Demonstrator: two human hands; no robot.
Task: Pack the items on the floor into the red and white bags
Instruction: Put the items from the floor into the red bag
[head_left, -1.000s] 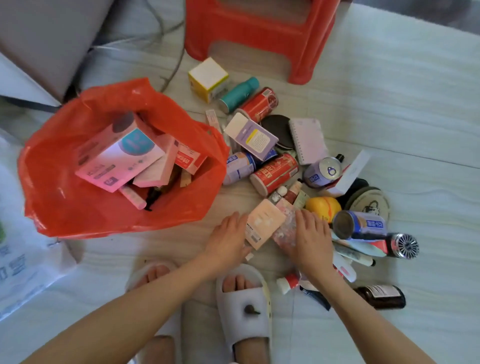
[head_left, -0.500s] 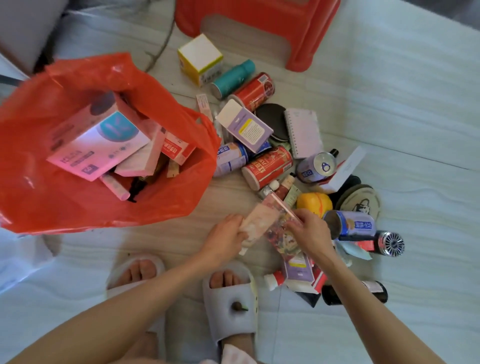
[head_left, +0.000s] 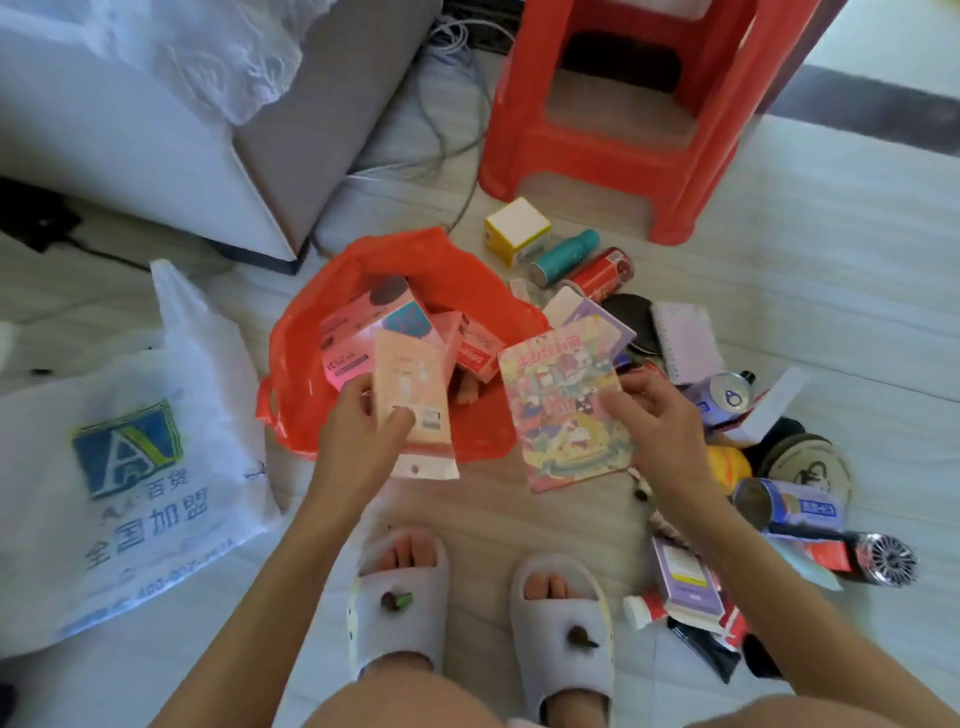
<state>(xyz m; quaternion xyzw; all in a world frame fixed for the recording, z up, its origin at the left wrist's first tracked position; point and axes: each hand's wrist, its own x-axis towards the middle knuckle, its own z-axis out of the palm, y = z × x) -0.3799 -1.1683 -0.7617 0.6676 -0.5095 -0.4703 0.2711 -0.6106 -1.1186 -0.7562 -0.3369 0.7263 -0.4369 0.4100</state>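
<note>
The red bag (head_left: 306, 374) lies open on the floor with several pink boxes inside. My left hand (head_left: 358, 431) grips a peach-coloured flat packet (head_left: 413, 400) just over the bag's near rim. My right hand (head_left: 654, 421) holds a colourful cartoon-printed packet (head_left: 563, 410) by its right edge, lifted beside the bag. The white bag (head_left: 124, 467) with a blue logo lies flat at the left. A pile of loose items (head_left: 727, 395) covers the floor at the right: cans, bottles, boxes, a notebook.
A red plastic stool (head_left: 623, 130) stands at the back. A grey sofa corner (head_left: 291, 130) and cables (head_left: 447, 104) are at the back left. My feet in grey slippers (head_left: 400, 597) stand below the hands. A yellow-white box (head_left: 517, 231) and teal bottle (head_left: 563, 257) lie near the stool.
Both hands picked a packet each off the floor pile and lifted them toward the red bag. The view pulled back, showing the white bag and sofa.
</note>
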